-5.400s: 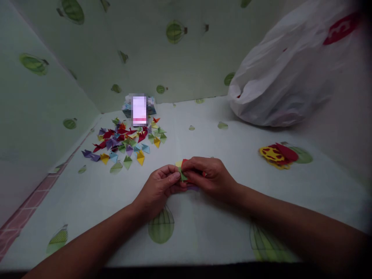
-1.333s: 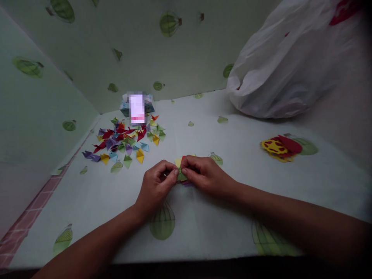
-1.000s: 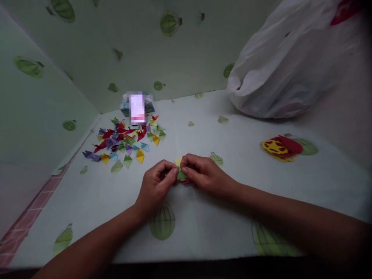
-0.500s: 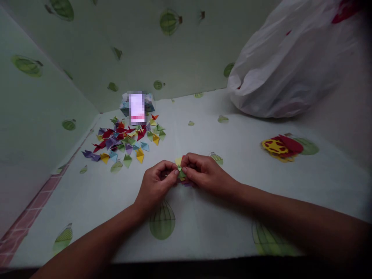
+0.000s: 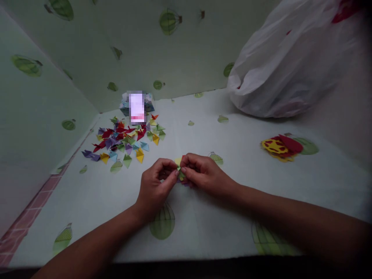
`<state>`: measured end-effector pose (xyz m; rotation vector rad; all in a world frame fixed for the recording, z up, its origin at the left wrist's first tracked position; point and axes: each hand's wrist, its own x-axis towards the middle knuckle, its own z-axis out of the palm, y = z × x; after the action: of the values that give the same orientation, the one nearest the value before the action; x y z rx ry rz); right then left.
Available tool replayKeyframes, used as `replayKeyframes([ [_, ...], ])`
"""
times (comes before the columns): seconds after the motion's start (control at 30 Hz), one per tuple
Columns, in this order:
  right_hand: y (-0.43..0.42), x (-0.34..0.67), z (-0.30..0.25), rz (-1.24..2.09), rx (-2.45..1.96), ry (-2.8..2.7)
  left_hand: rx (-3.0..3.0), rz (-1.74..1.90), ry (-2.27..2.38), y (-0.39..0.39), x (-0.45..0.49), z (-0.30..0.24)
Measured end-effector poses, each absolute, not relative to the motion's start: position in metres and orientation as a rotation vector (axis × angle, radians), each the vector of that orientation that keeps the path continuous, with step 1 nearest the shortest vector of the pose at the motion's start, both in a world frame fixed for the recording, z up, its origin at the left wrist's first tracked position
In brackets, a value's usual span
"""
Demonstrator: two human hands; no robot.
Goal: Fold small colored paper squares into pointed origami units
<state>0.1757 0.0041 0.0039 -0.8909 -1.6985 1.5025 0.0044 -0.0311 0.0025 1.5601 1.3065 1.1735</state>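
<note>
Pinching one small green paper piece [image 5: 180, 174] between them, left hand [image 5: 154, 186] and right hand [image 5: 202, 174] should keep fingertips close to the crease, pressing firmly.

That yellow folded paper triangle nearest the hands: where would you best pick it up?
Probably pinch the yellow folded paper triangle across its two flat faces, coming from above on the near side. It stands apart at the near edge of the colourful pile of folded paper triangles, leaving that side open.
</note>
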Motion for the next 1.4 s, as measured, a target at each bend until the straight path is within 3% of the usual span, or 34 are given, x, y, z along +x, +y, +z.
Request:
replayKeyframes([
  [1.4,-0.0035,0.1707,0.0007,1.425,-0.916,-1.638,1.964,1.242,1.396,-0.0341,0.0077,0.0074],
])
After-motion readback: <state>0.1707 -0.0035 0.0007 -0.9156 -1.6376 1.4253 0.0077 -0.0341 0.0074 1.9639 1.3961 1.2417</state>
